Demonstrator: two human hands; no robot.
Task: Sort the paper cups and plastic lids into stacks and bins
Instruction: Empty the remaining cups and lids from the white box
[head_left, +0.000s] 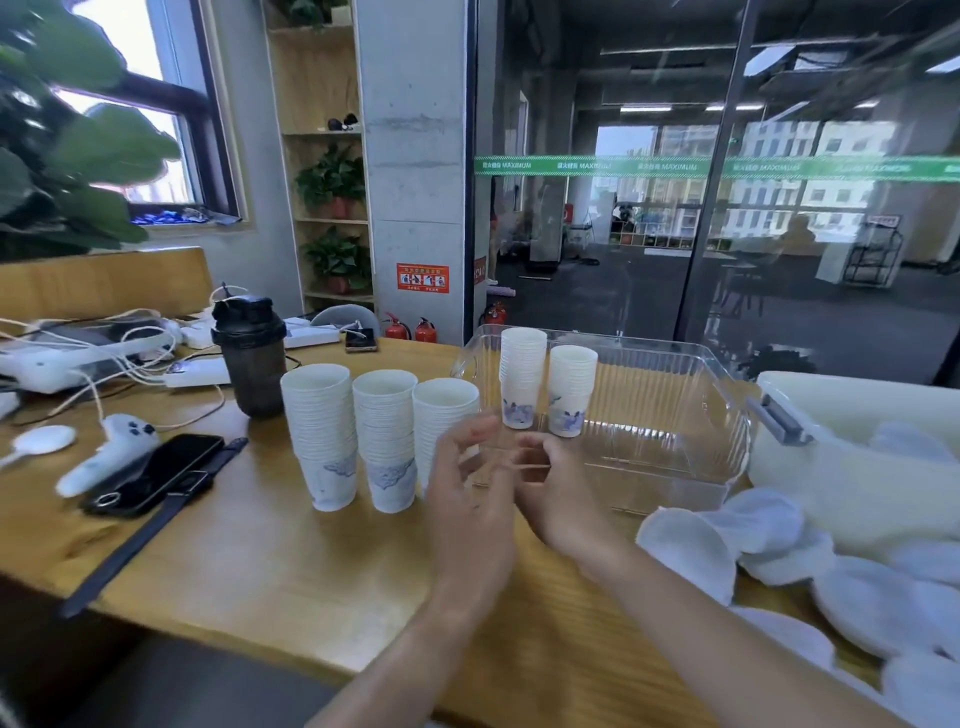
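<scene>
Both hands meet over the desk (270, 561) at centre: left hand (470, 499) w/ fingers loosely spread, holding nothing; right hand (550, 488) fingers curled, pinching a thin stick-like item, too blurred to name. Lids (727, 540) lie loose at 4 o'clock, by a white bin (857, 415) at 3. Three cup stacks (384, 436) stand at 10 just past the left hand; two more stacks (545, 384) upright in the clear bin (675, 415) at 1; shaker (252, 353) and phone (156, 473) at 9–10.

We see three cup stacks (382, 436) on the surface (249, 545), a bin (675, 415) to their right holding two stacks (545, 387), lids (779, 561) right of that.
</scene>
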